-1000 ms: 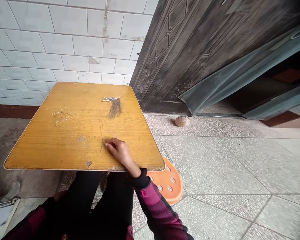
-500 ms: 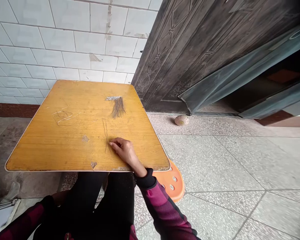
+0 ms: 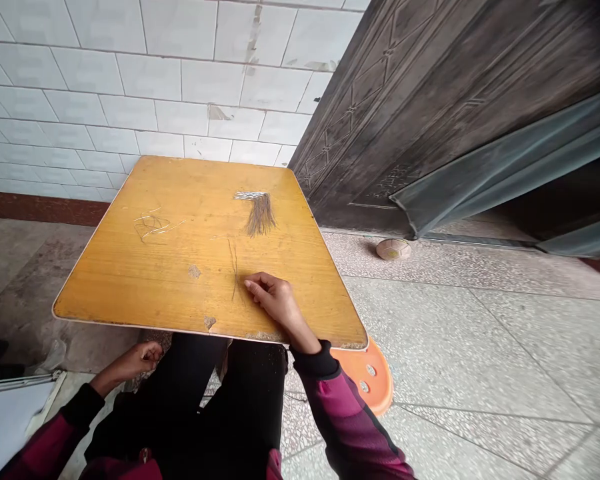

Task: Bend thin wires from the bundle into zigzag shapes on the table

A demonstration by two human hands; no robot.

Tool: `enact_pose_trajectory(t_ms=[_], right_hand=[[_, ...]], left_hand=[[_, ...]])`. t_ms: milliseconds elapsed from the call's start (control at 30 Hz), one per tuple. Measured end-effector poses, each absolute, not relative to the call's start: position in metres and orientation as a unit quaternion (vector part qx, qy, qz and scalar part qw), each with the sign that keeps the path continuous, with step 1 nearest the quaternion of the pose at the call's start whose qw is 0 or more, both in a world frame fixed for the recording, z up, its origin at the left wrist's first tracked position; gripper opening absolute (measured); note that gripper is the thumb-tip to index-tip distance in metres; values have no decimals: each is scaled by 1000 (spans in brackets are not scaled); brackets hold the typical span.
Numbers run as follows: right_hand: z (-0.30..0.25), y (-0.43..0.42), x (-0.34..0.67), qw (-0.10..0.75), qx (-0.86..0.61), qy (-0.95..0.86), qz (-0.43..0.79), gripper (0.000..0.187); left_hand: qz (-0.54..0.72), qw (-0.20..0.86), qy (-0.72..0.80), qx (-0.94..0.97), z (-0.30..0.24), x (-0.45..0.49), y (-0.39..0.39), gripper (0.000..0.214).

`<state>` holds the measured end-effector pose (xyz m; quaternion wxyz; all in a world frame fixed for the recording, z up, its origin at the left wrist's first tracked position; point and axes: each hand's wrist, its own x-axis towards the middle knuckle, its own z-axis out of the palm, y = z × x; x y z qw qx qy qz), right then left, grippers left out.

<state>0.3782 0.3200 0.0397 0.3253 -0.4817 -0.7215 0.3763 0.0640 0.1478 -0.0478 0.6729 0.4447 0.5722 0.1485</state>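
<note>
Nearest, the left hand (image 3: 140, 357) has come into view below the table (image 3: 130, 293) edge. It lies by the knee, fingers loosely curled, and I cannot tell whether it holds anything. The right hand (image 3: 275, 300) has stayed on the table with its knuckles bent and its fingertips touching the lower end of a thin dark strand (image 3: 234, 267). Whether they pinch it or only press it flat cannot be told. So the strand seems to be held in place by one hand rather than worked by both. Beyond the right hand lies a bundle of dark fibres (image 3: 259, 212) with a silvery band, and far to its left some loose pale threads (image 3: 153, 225). An orange stool (image 3: 375, 377) pokes out under the right forearm. Farther off are the terrazzo floor (image 3: 480, 347), a small ball (image 3: 393, 249), a dark door (image 3: 430, 100) and a white tiled wall (image 3: 130, 80).
</note>
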Motion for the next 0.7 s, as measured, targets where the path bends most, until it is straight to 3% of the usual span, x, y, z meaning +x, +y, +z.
enact_pose_trajectory(t_ms=[100, 167, 233, 433, 700], right_hand=[[50, 315, 374, 360, -464, -705, 397, 33], [63, 305, 364, 384, -438, -694, 422, 33], [78, 291, 348, 400, -396, -695, 448, 30], [106, 267, 312, 407, -218, -782, 419, 17], [96, 292, 312, 414, -214, -835, 291, 15]], left_hand=[[290, 728, 465, 411, 16, 67, 150, 26], [444, 731, 367, 365, 56, 77, 165, 33], [520, 725, 316, 322, 84, 91, 190, 42], [526, 704, 283, 386, 103, 124, 253, 39], [497, 687, 285, 447, 101, 127, 275, 40]])
